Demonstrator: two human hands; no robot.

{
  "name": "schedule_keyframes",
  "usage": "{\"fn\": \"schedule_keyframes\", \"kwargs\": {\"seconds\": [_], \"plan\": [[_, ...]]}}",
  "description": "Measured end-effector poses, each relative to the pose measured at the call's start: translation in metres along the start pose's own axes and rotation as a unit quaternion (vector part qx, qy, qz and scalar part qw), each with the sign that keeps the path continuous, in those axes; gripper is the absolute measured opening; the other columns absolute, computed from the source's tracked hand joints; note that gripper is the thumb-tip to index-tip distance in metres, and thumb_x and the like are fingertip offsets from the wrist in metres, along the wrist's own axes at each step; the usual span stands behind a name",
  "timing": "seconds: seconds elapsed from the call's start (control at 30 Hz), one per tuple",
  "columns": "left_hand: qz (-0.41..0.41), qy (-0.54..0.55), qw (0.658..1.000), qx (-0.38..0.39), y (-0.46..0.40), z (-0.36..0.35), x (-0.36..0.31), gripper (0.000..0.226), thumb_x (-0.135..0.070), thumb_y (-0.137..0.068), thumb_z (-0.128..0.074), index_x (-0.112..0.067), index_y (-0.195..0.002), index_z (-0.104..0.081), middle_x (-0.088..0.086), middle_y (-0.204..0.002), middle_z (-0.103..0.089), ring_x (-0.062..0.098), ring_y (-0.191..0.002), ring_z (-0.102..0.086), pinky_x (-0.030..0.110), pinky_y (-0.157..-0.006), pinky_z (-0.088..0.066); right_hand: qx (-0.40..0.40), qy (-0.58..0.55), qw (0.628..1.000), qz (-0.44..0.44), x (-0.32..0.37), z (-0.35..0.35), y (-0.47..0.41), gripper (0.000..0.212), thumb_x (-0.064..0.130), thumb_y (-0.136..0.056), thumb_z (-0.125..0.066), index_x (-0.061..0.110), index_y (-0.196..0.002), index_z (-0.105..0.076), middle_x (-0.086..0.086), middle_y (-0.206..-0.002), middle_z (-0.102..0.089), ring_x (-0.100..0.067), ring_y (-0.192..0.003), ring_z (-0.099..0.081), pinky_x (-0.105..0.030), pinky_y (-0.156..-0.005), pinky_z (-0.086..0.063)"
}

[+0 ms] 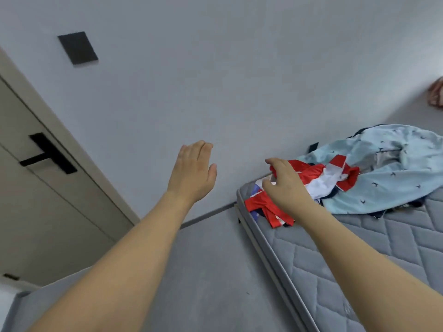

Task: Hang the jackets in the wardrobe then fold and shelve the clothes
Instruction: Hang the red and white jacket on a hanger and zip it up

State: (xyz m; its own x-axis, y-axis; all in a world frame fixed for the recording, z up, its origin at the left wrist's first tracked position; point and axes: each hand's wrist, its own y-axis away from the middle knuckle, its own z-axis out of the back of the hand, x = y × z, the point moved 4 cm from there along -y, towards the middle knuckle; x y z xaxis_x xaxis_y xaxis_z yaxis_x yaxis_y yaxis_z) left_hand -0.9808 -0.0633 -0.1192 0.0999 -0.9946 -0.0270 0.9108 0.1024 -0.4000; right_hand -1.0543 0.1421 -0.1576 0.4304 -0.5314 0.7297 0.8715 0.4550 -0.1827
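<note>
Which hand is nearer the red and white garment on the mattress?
Right. The right hand is over the red and white garment, fingers spread, while the left hand hangs open in front of the wall, well off to its left.

two bare hands (194, 168), two garments heaped on one mattress (359, 259): one light blue patterned jacket (393, 173), one red and white garment (318, 180); one door (48, 212).

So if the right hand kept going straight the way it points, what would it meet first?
Probably the red and white garment on the grey quilted mattress; the right hand hovers open just over it, though depth is unclear.
</note>
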Motion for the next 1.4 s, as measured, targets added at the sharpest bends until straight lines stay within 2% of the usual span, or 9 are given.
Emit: {"fn": "schedule_keyframes", "kwargs": {"seconds": [0.5,0.67,0.8,0.87,1.03,1.17,1.23,1.3,1.4], "plan": [[-0.105,0.112,0.965,0.211,-0.251,-0.266,-0.134,0.043,-0.015,-0.092,-0.052,-0.008,-0.135,-0.05,0.01,-0.139,-0.05,0.026,-0.125,-0.046,0.034,-0.107,-0.034,-0.078,-0.066,0.931,-0.349,-0.307,0.072,-0.129,0.055,0.004,-0.09,-0.046,0.011,-0.144,-0.043,-0.009,-0.147,-0.042,-0.024,-0.133,-0.042,-0.036,-0.106,-0.036],[-0.041,0.209,0.9,0.38,-0.297,-0.422,-0.185,0.036,-0.016,-0.089,-0.052,-0.012,-0.125,-0.057,0.009,-0.132,-0.053,0.025,-0.119,-0.052,0.038,-0.103,-0.043,-0.094,-0.103,0.885,-0.444,-0.413,0.047,-0.171,0.052,-0.001,-0.086,-0.041,0.009,-0.136,-0.051,0.005,-0.091,-0.048,-0.013,-0.072,-0.048,-0.027,-0.064,-0.04],[-0.012,0.234,0.839,0.492,-0.301,-0.568,-0.238,0.029,-0.023,-0.089,-0.055,-0.01,-0.114,-0.056,0.011,-0.122,-0.06,0.027,-0.107,-0.057,0.032,-0.083,-0.045,-0.104,-0.114,0.86,-0.487,-0.509,0.007,-0.195,0.056,0.001,-0.089,-0.042,0.011,-0.144,-0.043,-0.006,-0.141,-0.048,-0.03,-0.108,-0.058,-0.039,-0.091,-0.048],[0.02,0.232,0.816,0.53,-0.293,-0.635,-0.26,0.04,-0.03,-0.089,-0.056,-0.008,-0.121,-0.048,0.016,-0.125,-0.057,0.035,-0.111,-0.056,0.036,-0.087,-0.046,-0.097,-0.106,0.853,-0.502,-0.554,-0.015,-0.198,0.055,0.002,-0.09,-0.04,0.013,-0.144,-0.043,-0.005,-0.142,-0.048,-0.024,-0.096,-0.057,-0.034,-0.084,-0.045],[-0.028,0.128,0.857,0.499,-0.278,-0.731,-0.28,0.056,-0.018,-0.089,-0.049,-0.011,-0.142,-0.031,0.016,-0.131,-0.055,0.038,-0.121,-0.05,0.043,-0.101,-0.039,-0.065,-0.118,0.82,-0.557,-0.629,-0.068,-0.187,0.053,0.008,-0.094,-0.042,0.015,-0.147,-0.038,-0.002,-0.148,-0.043,-0.021,-0.122,-0.049,-0.033,-0.092,-0.043],[-0.102,0.203,0.877,0.423,-0.282,-0.735,-0.259,0.015,-0.005,-0.083,-0.051,-0.012,-0.071,-0.055,0.024,-0.085,-0.064,0.037,-0.075,-0.06,0.035,-0.061,-0.04,-0.076,-0.169,0.791,-0.583,-0.663,-0.095,-0.203,0.053,0.014,-0.096,-0.045,0.019,-0.148,-0.036,0.002,-0.145,-0.044,-0.017,-0.114,-0.052,-0.033,-0.092,-0.046],[-0.254,0.135,0.812,0.508,-0.263,-0.726,-0.232,0.018,0.005,-0.074,-0.061,-0.006,-0.061,-0.058,0.025,-0.075,-0.065,0.03,-0.065,-0.061,0.033,-0.055,-0.045,-0.108,-0.207,0.776,-0.587,-0.672,-0.102,-0.217,0.055,0.015,-0.095,-0.049,0.02,-0.148,-0.035,0.004,-0.132,-0.05,-0.008,-0.093,-0.054,-0.02,-0.076,-0.044],[-0.262,-0.019,0.691,0.674,-0.24,-0.714,-0.185,0.019,0.004,-0.089,-0.045,0.003,-0.09,-0.064,0.023,-0.103,-0.067,0.033,-0.095,-0.064,0.038,-0.082,-0.051,-0.131,-0.231,0.777,-0.57,-0.677,-0.108,-0.233,0.047,0.014,-0.094,-0.054,0.021,-0.138,-0.041,0.006,-0.114,-0.054,-0.002,-0.08,-0.054,-0.011,-0.062,-0.044],[-0.12,-0.122,0.684,0.709,-0.253,-0.7,-0.127,0.019,-0.015,-0.092,-0.039,-0.016,-0.095,-0.057,0.006,-0.121,-0.062,0.025,-0.106,-0.058,0.038,-0.092,-0.047,-0.155,-0.22,0.788,-0.554,-0.679,-0.115,-0.25,0.036,0.009,-0.087,-0.055,0.016,-0.122,-0.047,-0.002,-0.104,-0.055,-0.02,-0.091,-0.055,-0.033,-0.081,-0.05]]}}
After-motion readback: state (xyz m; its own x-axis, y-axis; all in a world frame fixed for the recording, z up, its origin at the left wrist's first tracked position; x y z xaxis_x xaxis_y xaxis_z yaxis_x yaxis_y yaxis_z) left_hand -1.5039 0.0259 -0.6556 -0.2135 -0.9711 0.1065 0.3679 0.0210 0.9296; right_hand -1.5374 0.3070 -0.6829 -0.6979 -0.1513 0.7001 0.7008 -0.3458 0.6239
